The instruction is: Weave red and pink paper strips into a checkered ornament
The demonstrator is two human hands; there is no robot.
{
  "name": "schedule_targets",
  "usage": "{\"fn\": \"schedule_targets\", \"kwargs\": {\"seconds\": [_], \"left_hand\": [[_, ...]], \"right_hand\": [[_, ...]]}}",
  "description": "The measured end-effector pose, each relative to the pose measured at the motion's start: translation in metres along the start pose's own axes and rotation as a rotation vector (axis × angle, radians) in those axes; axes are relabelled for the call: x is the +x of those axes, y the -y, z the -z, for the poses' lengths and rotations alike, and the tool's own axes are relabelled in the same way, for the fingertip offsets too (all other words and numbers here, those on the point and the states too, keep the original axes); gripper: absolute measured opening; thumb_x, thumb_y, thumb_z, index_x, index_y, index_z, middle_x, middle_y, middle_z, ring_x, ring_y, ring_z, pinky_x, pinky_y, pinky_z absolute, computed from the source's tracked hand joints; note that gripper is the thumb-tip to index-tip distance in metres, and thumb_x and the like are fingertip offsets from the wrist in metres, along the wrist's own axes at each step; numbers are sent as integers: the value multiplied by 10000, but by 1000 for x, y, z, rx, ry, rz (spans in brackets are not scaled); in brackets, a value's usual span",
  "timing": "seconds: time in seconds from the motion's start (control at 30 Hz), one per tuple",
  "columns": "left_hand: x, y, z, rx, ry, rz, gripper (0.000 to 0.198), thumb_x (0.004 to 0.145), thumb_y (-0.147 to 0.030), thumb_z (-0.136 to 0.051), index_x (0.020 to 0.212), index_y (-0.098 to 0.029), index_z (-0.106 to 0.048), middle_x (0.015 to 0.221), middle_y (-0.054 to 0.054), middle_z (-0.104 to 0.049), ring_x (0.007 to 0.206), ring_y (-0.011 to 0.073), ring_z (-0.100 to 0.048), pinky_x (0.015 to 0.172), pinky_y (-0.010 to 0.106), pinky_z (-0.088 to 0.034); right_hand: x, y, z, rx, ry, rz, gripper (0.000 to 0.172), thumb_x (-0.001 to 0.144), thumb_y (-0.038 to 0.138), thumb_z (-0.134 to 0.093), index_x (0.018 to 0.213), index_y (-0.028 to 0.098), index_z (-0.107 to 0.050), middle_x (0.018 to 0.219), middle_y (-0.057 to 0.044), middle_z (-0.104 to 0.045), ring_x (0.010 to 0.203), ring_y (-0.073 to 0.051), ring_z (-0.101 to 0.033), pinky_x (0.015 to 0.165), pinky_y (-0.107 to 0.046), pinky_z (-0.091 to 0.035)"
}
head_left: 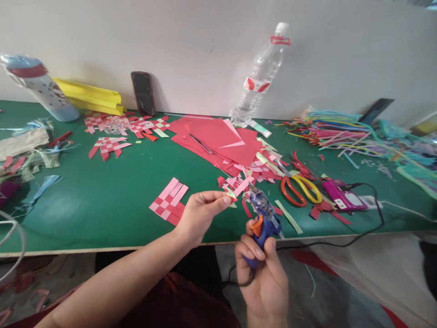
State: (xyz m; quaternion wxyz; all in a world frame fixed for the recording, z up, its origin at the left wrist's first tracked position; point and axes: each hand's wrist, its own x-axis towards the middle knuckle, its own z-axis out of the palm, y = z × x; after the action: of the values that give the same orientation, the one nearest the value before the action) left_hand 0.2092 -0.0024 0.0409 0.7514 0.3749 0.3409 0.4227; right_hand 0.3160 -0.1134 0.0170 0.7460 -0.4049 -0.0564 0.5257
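Observation:
My right hand (264, 269) grips a blue glue gun (262, 214) with an orange trigger, its nozzle pointing up and left. My left hand (201, 212) pinches a small piece of pale green and red paper (232, 196) right at the nozzle tip. Both hands hover at the front edge of the green table (102, 205). A woven pink and red paper mat (170, 201) lies on the table just left of my left hand. The gun's black cord (341, 243) runs off to the right.
Red paper sheets (218, 136) lie mid-table with scraps around them. Orange and yellow scissors (300, 187) and a magenta device (341, 195) lie at right. A plastic bottle (261, 75), phone (143, 92), yellow paper roll (90, 96), more woven mats (109, 146) and coloured strips (341, 130) sit further back.

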Motion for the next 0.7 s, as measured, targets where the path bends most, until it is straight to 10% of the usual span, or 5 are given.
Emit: {"fn": "schedule_targets", "kwargs": {"seconds": [0.7], "left_hand": [[-6,8,-9,-46,0,-46,156,722,-303,-802,751,-160,-748,785,19,-726,753,115,-618,769,230,-468]], "right_hand": [[-2,-10,-10,-3,9,45,251,777,412,-752,943,227,-713,628,37,-460,591,-84,-377,527,-192,-411]]}}
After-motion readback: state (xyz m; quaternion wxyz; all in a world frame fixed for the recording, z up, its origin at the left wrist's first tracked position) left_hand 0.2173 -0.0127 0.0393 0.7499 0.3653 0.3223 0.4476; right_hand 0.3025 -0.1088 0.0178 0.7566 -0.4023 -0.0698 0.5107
